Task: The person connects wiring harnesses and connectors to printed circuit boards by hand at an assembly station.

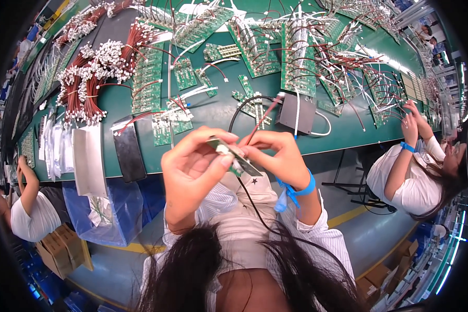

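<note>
My left hand [192,164] and my right hand [275,156] are raised together in front of the green workbench [218,112]. Between them they hold a small green circuit board [234,156], tilted, with its end hidden by my fingers. A thin red wire [262,117] rises from the board toward the bench. A black cable [244,192] hangs from it down across my lap. My right wrist wears a blue strap [299,190].
The bench carries several green circuit boards [148,78], bundles of red wires with white plugs [96,67], a black box [296,113] and flat black and white panels [127,151]. A seated person [416,171] works at the right, another person [26,208] at the left. Cardboard boxes [62,249] stand on the floor.
</note>
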Demonstrator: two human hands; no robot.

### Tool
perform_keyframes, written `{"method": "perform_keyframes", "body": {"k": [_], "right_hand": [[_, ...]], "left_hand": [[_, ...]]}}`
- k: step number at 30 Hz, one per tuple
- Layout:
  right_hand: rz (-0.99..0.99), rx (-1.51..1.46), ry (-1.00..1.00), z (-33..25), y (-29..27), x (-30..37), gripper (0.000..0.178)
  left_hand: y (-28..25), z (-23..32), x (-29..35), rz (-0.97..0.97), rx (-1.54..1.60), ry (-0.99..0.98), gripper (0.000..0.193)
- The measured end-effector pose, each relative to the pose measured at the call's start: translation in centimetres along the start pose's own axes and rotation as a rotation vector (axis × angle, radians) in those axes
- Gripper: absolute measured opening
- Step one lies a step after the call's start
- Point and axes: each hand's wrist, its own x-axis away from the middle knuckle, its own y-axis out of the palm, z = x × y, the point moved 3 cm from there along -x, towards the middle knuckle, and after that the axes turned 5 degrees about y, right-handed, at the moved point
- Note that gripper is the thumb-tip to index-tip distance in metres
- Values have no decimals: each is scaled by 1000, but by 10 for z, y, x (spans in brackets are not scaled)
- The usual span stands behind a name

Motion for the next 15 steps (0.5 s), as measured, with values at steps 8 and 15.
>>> {"method": "perform_keyframes", "body": {"k": [8,15], "right_hand": [[574,259,-254,-16,-8,14,12],[508,381,-607,-31,-7,14,17]], "left_hand": [[-14,0,1,43,64,64,18],[-13,-8,1,140,22,-25,19]]}}
